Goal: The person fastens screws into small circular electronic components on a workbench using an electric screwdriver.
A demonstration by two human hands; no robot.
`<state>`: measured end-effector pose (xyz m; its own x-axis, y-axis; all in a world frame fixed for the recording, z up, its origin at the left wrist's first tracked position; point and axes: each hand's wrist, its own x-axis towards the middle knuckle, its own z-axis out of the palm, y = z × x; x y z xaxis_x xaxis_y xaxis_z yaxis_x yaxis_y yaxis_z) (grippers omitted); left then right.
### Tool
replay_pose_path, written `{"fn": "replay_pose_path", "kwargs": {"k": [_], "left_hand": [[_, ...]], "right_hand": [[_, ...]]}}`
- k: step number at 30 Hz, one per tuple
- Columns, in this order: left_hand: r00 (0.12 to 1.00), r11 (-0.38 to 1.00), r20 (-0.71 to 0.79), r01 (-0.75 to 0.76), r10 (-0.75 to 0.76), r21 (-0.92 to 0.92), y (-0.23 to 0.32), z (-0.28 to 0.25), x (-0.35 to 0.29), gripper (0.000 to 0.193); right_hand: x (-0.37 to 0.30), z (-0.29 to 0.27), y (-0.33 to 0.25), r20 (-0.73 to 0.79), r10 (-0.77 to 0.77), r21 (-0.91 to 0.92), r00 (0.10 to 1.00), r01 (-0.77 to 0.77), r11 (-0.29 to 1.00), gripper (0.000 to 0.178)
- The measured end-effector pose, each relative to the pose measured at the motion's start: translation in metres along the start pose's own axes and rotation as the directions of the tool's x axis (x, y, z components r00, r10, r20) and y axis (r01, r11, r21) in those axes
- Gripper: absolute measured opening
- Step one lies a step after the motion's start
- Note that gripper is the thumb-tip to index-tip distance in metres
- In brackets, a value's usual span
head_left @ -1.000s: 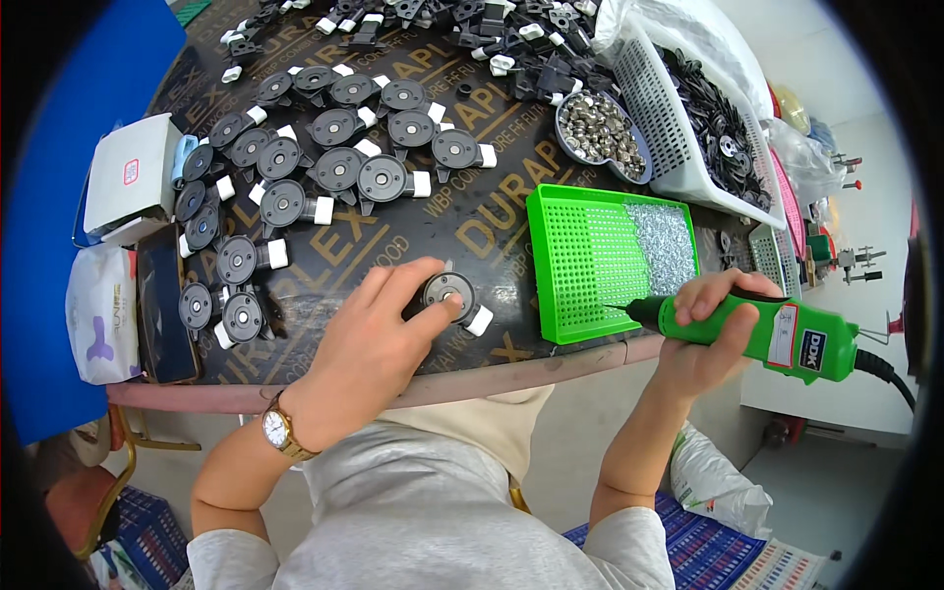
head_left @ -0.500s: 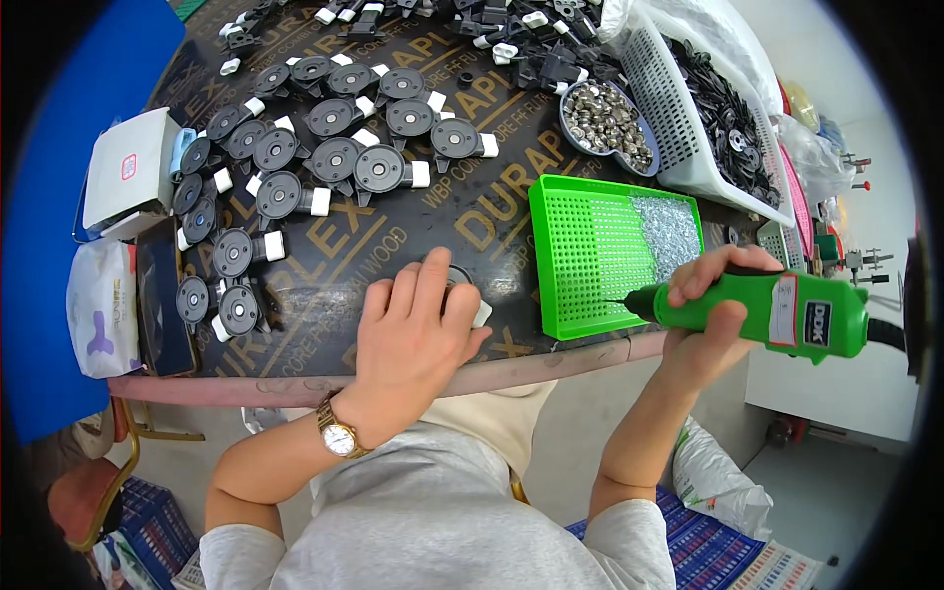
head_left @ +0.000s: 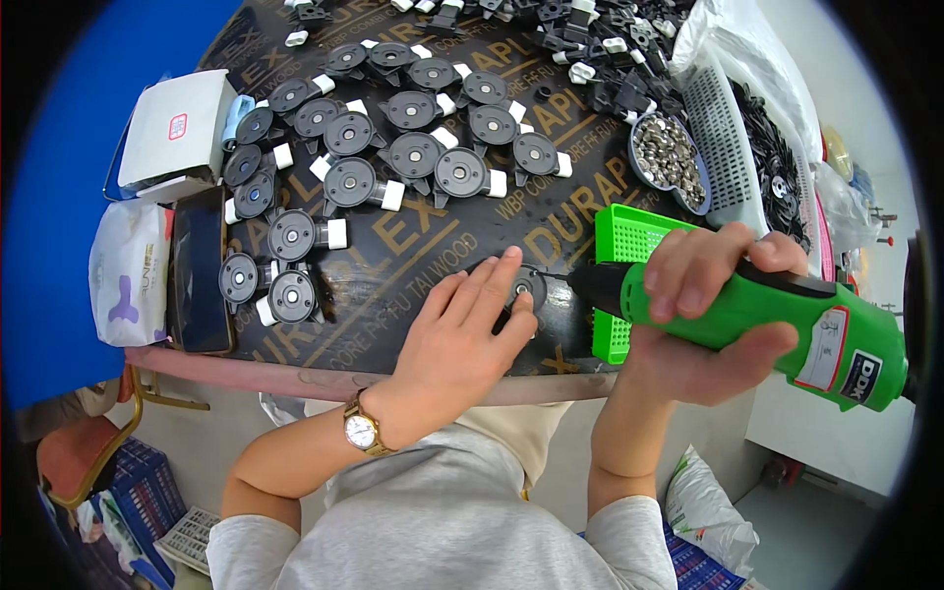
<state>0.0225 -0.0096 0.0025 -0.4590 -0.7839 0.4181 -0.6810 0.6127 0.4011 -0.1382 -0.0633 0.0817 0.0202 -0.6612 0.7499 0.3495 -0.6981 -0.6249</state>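
Observation:
My left hand lies on the table near its front edge, fingers holding down a black round plastic part that is partly hidden beneath them. A green electric screwdriver is gripped in my right hand, lying nearly level with its black nose towards the left. Its thin bit reaches the black part's right side; whether it touches cannot be told. Behind the screwdriver, partly covered by it, stands a green perforated tray. To the left sit several assembled black round parts with white tabs, such as this one.
A bowl of shiny metal pieces stands at the back right beside a white basket of black parts. More black pieces are heaped at the far side. At left are a white box, a tissue pack and a dark phone.
The screwdriver in my right hand has moved left from over the green tray towards the black part. My left hand stays on that part. The whole view has shifted.

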Motion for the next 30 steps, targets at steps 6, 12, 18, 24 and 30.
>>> {"fn": "replay_pose_path", "kwargs": {"k": [6, 12, 18, 24, 30], "left_hand": [[1.000, 0.999, -0.019, -0.008, 0.009, 0.054, -0.003, 0.002, -0.001, 0.038], [0.998, 0.996, -0.062, -0.007, 0.012, 0.084, -0.003, 0.002, 0.000, 0.029], [0.999, 0.998, -0.049, -0.002, 0.005, 0.067, -0.002, -0.001, 0.000, 0.032], [0.971, 0.951, -0.160, 0.128, -0.179, -0.283, -0.003, -0.015, 0.005, 0.040], [0.966, 0.936, -0.186, 0.107, -0.177, -0.336, -0.011, -0.012, 0.007, 0.025]], "right_hand": [[-0.004, 0.008, -0.001, -0.043, 0.085, -0.062, 0.995, -0.087, 0.994, 0.055], [-0.002, 0.012, -0.005, -0.027, 0.111, -0.091, 0.994, -0.113, 0.989, 0.056], [-0.002, 0.009, -0.003, 0.053, 0.071, -0.072, 0.996, -0.067, 0.995, 0.055], [-0.001, 0.014, -0.018, 0.048, 0.051, 0.091, 0.998, -0.056, 0.994, 0.054], [-0.004, 0.019, -0.031, 0.098, 0.115, 0.098, 0.989, -0.124, 0.987, 0.050]]}}
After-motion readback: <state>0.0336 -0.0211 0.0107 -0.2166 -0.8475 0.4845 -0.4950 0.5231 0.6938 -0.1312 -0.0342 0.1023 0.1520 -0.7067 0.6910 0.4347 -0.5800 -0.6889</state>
